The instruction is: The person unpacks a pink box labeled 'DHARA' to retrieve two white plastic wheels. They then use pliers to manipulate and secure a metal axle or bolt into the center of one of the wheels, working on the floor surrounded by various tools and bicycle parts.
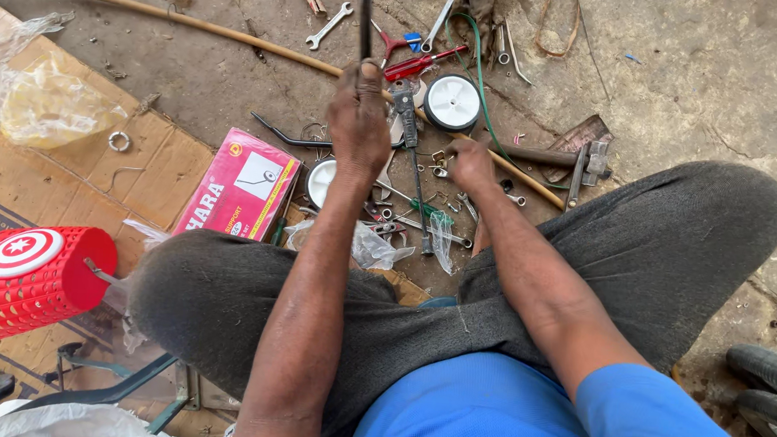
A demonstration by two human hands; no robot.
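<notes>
Grey concrete floor [680,65], cracked and dusty, with tools scattered all over the far side, so everything sits within arm's reach of the person sitting cross-legged in dark grey trousers and a blue shirt. The left hand [358,119] is closed in a fist around a thin dark metal rod [365,18], holding it upright so it sticks up and away from the body; the grip looks firm, probably to keep it steady. The right hand [471,165] is lower and further right, fingers curled down into a little heap of small nuts and bolts [440,164] on the floor. I can't tell whether it has actually pinched one or is just feeling through them. Just beyond the hands there's a white wheel [452,102] with a black tyre lying flat, a red-handled screwdriver [419,65], and a couple of spanners [328,25] further off. A long wooden stick [195,22] runs diagonally across the floor behind it all. On the left, flattened cardboard [72,166] works as a mat, with a pink box [240,184] lying on its edge near the left knee and a red plastic basket [26,279] tipped on its side nearer. Crumpled clear plastic bags [369,244] sit just in front of the shins.
</notes>
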